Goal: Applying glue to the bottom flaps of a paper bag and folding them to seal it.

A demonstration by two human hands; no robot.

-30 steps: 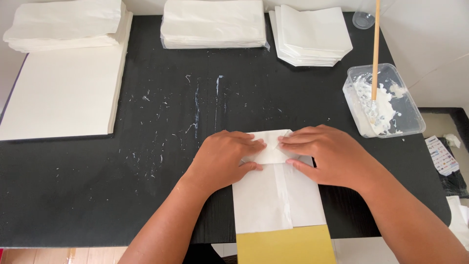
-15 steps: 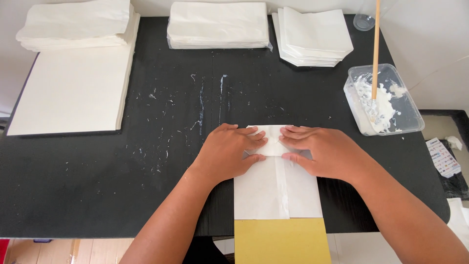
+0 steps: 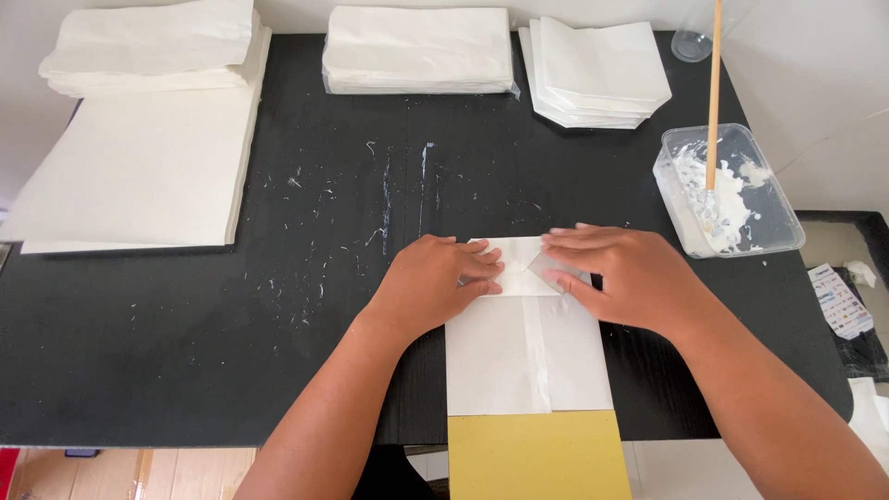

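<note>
We press our left hand [image 3: 435, 282] and right hand [image 3: 625, 278] flat, fingers extended and gripping nothing, on the folded top end of a white paper bag [image 3: 528, 347]. The bag stretches from under our palms back toward us, over a yellow sheet [image 3: 537, 454]. Beyond our right hand sits a glue tub [image 3: 727, 190].

Two hands, left hand [image 3: 433, 287] and right hand [image 3: 632, 276]. One white paper bag [image 3: 528, 352]. Four stacks of white paper: far-left corner [image 3: 153, 46], left edge [image 3: 139, 176], far edge [image 3: 417, 51], far-right [image 3: 597, 69]. One plastic tub [image 3: 727, 190], one stick [image 3: 713, 93].
</note>
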